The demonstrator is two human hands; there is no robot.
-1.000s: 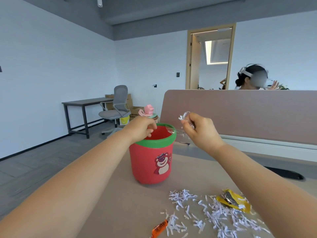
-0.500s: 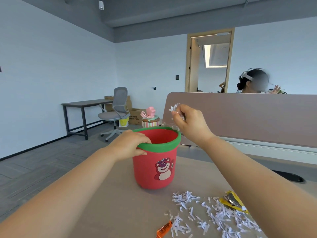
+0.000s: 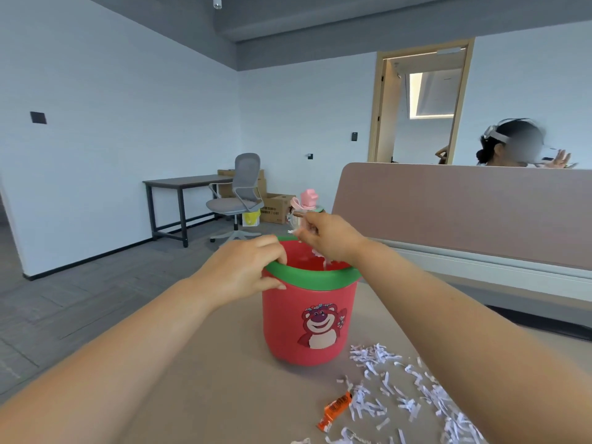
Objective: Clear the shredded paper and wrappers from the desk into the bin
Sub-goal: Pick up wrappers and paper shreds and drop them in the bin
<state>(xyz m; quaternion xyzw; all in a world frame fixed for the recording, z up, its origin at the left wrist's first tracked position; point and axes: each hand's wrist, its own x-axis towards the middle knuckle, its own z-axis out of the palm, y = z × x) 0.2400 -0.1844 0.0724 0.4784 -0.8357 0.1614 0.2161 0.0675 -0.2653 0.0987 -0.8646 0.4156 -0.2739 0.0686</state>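
A red bin (image 3: 288,328) with a green rim and a bear picture stands on the tan desk (image 3: 208,395). My left hand (image 3: 246,270) grips the bin's near-left rim. Directly over the bin's mouth, my right hand (image 3: 326,238) pinches a clear wrapper with white paper shreds (image 3: 322,256) that hang down into the opening. More shredded paper (image 3: 400,392) lies scattered on the desk to the right of the bin, partly hidden by my right forearm. An orange wrapper (image 3: 334,410) lies near the front edge.
A tan divider panel (image 3: 464,213) runs along the back of the desk. A pink-lidded bottle (image 3: 308,200) stands behind the bin. Another person sits beyond the divider. A grey chair (image 3: 238,200), a dark table and boxes stand by the far wall.
My right hand has moved left and down from beside the bin to over its mouth, with the wrapper and shreds in it. My left hand has shifted its grip on the rim.
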